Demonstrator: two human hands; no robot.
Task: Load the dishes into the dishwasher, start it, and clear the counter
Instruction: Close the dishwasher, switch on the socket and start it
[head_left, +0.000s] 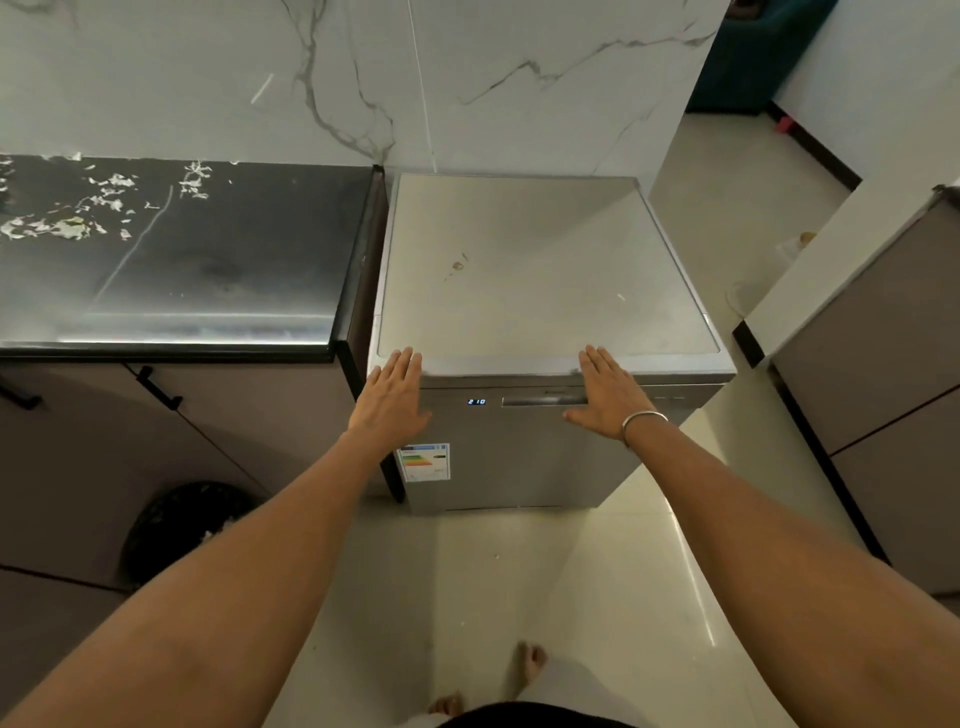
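A silver freestanding dishwasher (540, 260) stands against the marble wall with its door shut. A blue display (476, 401) on the door's top strip reads 2:10, beside a recessed handle (540, 400). My left hand (393, 397) lies flat against the door's upper left corner, fingers stretched out. My right hand (608, 397), with a metal bangle at the wrist, is flat over the right end of the handle. Neither hand holds anything. An energy label (425, 462) is stuck low on the door's left side.
A dark counter (182, 249) with white flecks at its back left adjoins the dishwasher on the left, above brown cabinets (78, 441). A black round bin (182, 525) stands on the floor at lower left. More cabinets (872, 374) are at right. My bare feet (532, 662) are on the glossy tiles.
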